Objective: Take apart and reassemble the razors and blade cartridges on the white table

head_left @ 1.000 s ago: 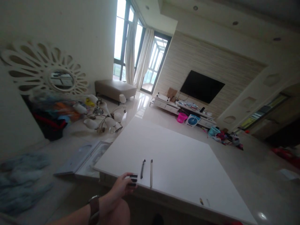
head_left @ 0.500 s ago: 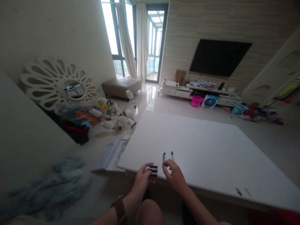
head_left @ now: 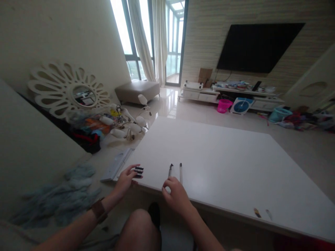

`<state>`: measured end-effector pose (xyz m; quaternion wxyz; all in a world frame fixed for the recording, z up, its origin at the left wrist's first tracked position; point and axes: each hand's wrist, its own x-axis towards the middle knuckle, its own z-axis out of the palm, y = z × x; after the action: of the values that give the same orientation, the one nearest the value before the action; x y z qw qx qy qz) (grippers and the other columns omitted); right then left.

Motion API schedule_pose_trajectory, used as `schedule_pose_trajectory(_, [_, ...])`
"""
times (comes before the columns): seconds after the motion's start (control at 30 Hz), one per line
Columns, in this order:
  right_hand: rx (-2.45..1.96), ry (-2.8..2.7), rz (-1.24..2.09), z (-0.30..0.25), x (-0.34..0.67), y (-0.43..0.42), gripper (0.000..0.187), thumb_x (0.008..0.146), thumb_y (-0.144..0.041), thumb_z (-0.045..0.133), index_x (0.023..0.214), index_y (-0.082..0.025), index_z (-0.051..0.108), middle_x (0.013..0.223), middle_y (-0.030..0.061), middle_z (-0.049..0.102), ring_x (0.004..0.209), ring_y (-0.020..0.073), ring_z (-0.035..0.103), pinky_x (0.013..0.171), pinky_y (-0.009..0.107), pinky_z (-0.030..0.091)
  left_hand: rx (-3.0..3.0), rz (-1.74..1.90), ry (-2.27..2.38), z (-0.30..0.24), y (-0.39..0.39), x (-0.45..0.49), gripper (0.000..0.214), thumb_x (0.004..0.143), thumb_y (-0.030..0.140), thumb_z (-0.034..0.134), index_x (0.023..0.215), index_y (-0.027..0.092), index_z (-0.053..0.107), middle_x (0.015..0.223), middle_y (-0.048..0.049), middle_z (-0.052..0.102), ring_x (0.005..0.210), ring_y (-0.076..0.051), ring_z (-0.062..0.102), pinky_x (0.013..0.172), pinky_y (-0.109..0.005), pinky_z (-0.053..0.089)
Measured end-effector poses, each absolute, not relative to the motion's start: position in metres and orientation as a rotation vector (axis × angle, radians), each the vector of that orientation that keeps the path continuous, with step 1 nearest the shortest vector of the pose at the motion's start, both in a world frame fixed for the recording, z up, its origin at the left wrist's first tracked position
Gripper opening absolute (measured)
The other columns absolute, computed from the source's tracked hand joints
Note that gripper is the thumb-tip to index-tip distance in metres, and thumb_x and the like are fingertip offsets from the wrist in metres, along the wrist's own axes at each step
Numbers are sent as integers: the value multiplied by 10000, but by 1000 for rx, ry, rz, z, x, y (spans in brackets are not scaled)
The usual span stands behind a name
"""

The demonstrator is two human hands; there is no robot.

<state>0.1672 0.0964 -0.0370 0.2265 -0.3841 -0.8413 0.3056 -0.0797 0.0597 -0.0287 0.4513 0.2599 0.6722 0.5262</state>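
Observation:
My left hand (head_left: 126, 180) rests at the near left corner of a white table (head_left: 225, 160), fingers curled around a small black striped object (head_left: 139, 171) on the tabletop. At the table's near edge, my right hand (head_left: 175, 192) pinches the near ends of a dark pen (head_left: 170, 169) and a pale pen (head_left: 180, 170) that lie side by side. A brown watch strap sits on my left wrist. My knee shows below the table edge.
Two small pieces (head_left: 257, 212) lie near the front right table edge. On the floor to the left are a grey flat case (head_left: 115, 168), a chandelier (head_left: 128, 123), a round white mirror (head_left: 68, 92) and blue cloth (head_left: 60, 195). A bench, TV and low cabinet stand behind.
My left hand slid the black striped object leftward to the table corner. My right hand came into view and now sits on the pens' near ends. The head camera tilted down and levelled.

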Motion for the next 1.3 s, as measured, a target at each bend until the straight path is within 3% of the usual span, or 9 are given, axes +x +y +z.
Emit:
schedule_pose_trajectory(0.2, [-999,-2462,729,-29,186,87,117,855,-128,572,779,-197,629,866,45,617,878,190,552,739,284,407,517,1439,1736,-26,80,-70,324,684,192,650,1004,143,631,958,-114,730,730,-195,719,552,-223,474])
schedule_pose_trajectory(0.4, [-996,-2366,751,-22,184,89,89,847,-143,570,823,-204,630,861,39,623,888,201,563,778,302,417,446,1586,1584,-18,130,-21,183,682,120,579,863,130,596,790,-48,679,608,-112,636,622,-236,470])
schedule_pose_trajectory(0.57, [-1114,-1915,799,-19,191,109,168,839,-148,541,987,-196,604,992,67,614,964,218,561,871,352,451,530,1587,1259,-6,147,56,226,694,158,613,919,151,601,894,-70,689,756,-157,662,704,-286,503])
schedule_pose_trajectory(0.73, [-1192,-1400,868,-15,212,138,149,857,-208,516,1001,-197,554,1018,75,602,960,209,574,772,322,507,553,1588,1134,-16,160,119,249,687,171,632,933,144,606,877,-64,684,773,-145,642,692,-255,503])
schedule_pose_trajectory(1.3, [-1312,-1651,578,-28,228,183,172,896,-192,482,1025,-189,597,1035,65,597,820,170,606,749,315,527,1140,1380,1231,-38,184,116,240,774,205,642,1006,151,666,882,-86,753,777,-197,716,683,-293,574])
